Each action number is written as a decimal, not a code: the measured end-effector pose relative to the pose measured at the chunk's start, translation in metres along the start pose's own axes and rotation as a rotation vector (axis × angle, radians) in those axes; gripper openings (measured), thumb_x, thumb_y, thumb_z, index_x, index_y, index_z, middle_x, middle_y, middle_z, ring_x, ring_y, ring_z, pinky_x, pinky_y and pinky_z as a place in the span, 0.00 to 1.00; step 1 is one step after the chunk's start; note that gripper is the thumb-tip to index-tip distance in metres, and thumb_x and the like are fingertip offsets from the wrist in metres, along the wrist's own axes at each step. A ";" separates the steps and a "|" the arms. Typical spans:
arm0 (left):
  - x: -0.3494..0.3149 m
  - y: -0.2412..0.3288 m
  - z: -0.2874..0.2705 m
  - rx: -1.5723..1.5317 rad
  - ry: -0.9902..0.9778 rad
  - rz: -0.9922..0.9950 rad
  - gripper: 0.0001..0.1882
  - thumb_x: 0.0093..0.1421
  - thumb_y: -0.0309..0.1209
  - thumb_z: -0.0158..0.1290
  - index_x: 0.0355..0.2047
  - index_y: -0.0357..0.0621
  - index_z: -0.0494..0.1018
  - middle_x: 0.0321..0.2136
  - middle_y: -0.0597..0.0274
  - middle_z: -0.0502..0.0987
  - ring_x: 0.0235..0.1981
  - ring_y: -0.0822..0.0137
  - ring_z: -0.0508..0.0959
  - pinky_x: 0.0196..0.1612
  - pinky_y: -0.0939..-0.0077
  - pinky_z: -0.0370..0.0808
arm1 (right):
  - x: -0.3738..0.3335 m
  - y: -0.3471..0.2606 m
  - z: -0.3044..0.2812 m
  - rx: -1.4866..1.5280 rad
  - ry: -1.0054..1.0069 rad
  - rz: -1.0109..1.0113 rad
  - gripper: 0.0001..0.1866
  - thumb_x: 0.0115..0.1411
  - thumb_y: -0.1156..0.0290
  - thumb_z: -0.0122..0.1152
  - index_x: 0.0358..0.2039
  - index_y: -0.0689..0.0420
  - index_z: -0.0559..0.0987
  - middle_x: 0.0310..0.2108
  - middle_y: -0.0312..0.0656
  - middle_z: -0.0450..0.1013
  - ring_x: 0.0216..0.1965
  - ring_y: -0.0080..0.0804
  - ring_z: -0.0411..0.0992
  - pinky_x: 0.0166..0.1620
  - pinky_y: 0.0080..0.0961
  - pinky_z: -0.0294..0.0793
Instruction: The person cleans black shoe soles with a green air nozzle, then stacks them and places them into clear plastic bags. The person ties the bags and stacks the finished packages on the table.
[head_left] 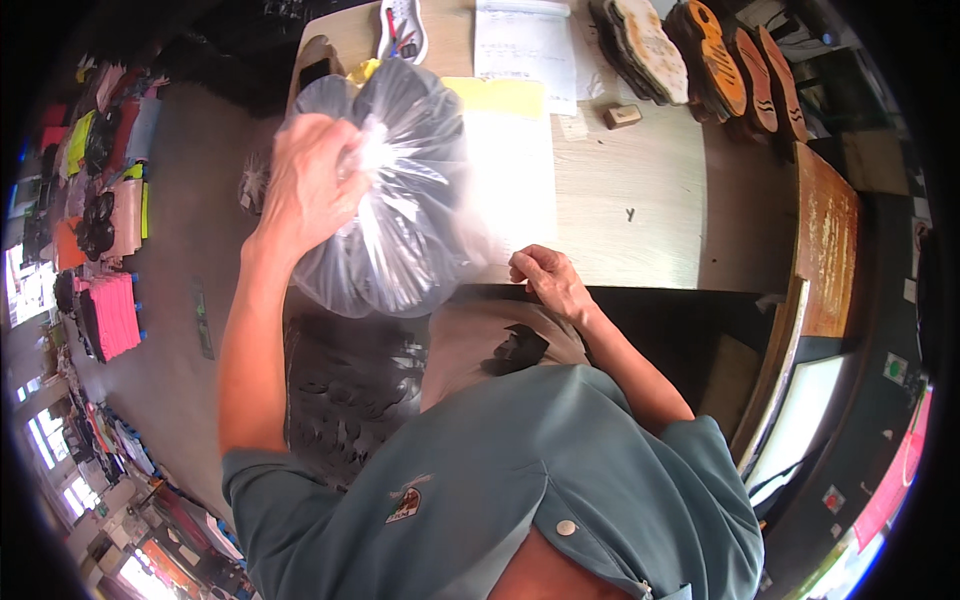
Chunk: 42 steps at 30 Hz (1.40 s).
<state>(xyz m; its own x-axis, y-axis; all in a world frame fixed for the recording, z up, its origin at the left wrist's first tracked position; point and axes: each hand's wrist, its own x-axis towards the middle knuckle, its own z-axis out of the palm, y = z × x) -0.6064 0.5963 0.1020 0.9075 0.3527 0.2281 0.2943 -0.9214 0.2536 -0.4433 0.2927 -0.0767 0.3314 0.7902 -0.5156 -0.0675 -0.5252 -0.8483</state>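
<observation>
A bulging clear plastic bag (410, 215) with something dark inside is above the left part of the table. My left hand (312, 180) is closed around its gathered, shiny neck. What exactly fills the bag cannot be made out through the film. Beside it, at the table's front edge, my right hand (550, 280) has its fingers curled in, and nothing shows in them. A white sheet of paper (515, 180) with a yellow top lies between the two hands, partly covered by the bag.
Stacks of shoe-sole shapes, one with an orange top (712, 60), line the table's (630, 170) far right. A small block (622, 117), a written pad (522, 40) and a white sole-shaped tray (403, 30) lie at the back. A rusty board (826, 240) stands at right.
</observation>
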 end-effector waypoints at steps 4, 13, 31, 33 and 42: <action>0.010 -0.035 -0.010 -0.403 -0.276 -0.028 0.17 0.53 0.27 0.61 0.43 0.36 0.71 0.34 0.49 0.79 0.39 0.49 0.80 0.47 0.59 0.74 | 0.010 -0.005 0.033 0.066 0.031 0.078 0.25 0.69 0.50 0.55 0.43 0.64 0.82 0.34 0.44 0.80 0.33 0.33 0.75 0.42 0.30 0.76; 0.038 -0.070 -0.008 -0.576 -0.701 0.135 0.22 0.51 0.27 0.60 0.45 0.33 0.69 0.26 0.50 0.80 0.27 0.53 0.81 0.37 0.63 0.76 | 0.004 0.019 0.116 0.286 0.316 0.077 0.26 0.72 0.49 0.57 0.46 0.65 0.82 0.29 0.37 0.77 0.30 0.24 0.71 0.36 0.26 0.73; 0.032 -0.054 0.006 -0.601 -0.498 0.227 0.25 0.52 0.24 0.58 0.51 0.34 0.70 0.25 0.55 0.75 0.25 0.55 0.79 0.35 0.63 0.77 | 0.010 0.039 0.143 0.480 0.492 -0.026 0.30 0.72 0.47 0.57 0.54 0.65 0.79 0.40 0.41 0.81 0.42 0.29 0.76 0.50 0.29 0.76; 0.021 -0.048 0.012 -0.664 -0.375 0.222 0.24 0.53 0.25 0.57 0.51 0.34 0.70 0.24 0.55 0.74 0.24 0.56 0.79 0.34 0.63 0.77 | 0.015 0.035 0.146 0.437 0.559 -0.059 0.30 0.74 0.50 0.52 0.58 0.67 0.77 0.47 0.47 0.80 0.47 0.35 0.76 0.53 0.32 0.75; -0.057 0.010 -0.005 -0.671 -0.007 0.074 0.15 0.49 0.19 0.52 0.39 0.44 0.74 0.20 0.62 0.74 0.22 0.58 0.76 0.41 0.63 0.73 | 0.021 -0.025 0.165 1.126 0.075 -0.355 0.32 0.72 0.51 0.53 0.68 0.61 0.69 0.64 0.49 0.72 0.62 0.43 0.73 0.66 0.41 0.72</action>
<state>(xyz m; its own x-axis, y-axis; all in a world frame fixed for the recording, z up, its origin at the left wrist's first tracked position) -0.6572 0.5678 0.0962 0.9209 0.2889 0.2616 -0.0166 -0.6415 0.7669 -0.5902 0.3740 -0.0864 0.5504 0.7956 -0.2532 -0.7393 0.3234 -0.5907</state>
